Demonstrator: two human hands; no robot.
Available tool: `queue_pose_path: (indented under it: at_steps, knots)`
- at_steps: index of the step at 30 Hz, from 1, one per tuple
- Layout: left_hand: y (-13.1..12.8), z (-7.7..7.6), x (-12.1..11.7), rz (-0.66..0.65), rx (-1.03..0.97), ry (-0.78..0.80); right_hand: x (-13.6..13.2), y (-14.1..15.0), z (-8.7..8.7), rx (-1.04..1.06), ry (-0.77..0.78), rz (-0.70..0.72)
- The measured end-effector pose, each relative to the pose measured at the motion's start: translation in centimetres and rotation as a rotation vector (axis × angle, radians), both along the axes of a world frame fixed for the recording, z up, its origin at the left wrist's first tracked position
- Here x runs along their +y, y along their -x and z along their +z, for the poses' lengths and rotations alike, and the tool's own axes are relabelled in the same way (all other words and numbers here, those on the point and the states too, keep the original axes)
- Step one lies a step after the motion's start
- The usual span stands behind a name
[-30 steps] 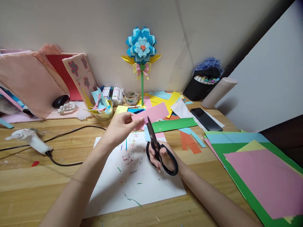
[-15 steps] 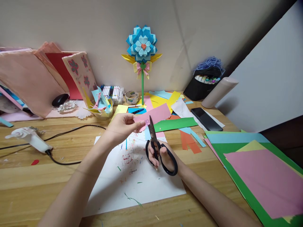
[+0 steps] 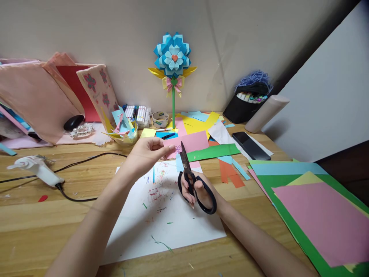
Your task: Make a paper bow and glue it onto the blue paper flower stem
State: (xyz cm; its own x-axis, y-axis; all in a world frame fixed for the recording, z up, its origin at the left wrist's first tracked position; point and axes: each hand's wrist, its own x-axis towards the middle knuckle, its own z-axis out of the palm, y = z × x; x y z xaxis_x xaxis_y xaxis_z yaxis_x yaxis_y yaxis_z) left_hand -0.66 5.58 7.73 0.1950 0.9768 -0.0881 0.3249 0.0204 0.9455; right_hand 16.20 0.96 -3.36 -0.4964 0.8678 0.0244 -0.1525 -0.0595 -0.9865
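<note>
My left hand [image 3: 150, 152] pinches the left end of a pink paper strip [image 3: 196, 141] between thumb and fingers. A small purple outline, shaped like a butterfly or flower, is drawn on the strip beside my thumb. My right hand [image 3: 198, 192] holds black-handled scissors [image 3: 188, 173] with fingers through the loops. Their blades point up and overlap the strip's lower edge near the drawing; from this angle they look almost closed, and I cannot tell whether paper is between them. Below both hands lies a white sheet [image 3: 173, 238] marked with colour smears.
A hot glue gun [image 3: 40, 171] with its cord lies left. Behind stand a blue paper flower [image 3: 173, 57], a tape roll [image 3: 160, 119] and a bowl of scraps [image 3: 127, 138]. Right are a phone [image 3: 250, 146], a tilted cylinder [image 3: 266, 113] and stacked coloured paper [image 3: 323, 223].
The pink strip has turned to a flatter angle, its right end dropping slightly. My left hand has shifted a little left; the scissors stay nearly in place.
</note>
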Motion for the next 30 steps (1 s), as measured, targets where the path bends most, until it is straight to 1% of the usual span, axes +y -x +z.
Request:
queue_pose_path:
  at_steps: [6, 11, 14, 22, 30]
  knots:
    - [0.06, -0.25, 0.23, 0.038, 0.013, -0.118, 0.07, -0.12, 0.55, -0.019, -0.003, 0.037]
    - [0.11, -0.63, 0.34, 0.071, -0.051, -0.197, 0.01, -0.17, 0.39, -0.031, -0.009, 0.087]
    - [0.1, -0.68, 0.28, 0.068, -0.051, -0.228, -0.07, -0.11, 0.44, -0.019, -0.002, 0.117]
    - [0.25, -0.68, 0.31, 0.06, -0.028, -0.243, -0.2, -0.05, 1.03, -0.046, -0.015, 0.135]
    - [0.53, -0.95, 0.36, 0.033, -0.029, -0.244, -0.31, 0.05, 0.61, -0.021, 0.019, 0.144]
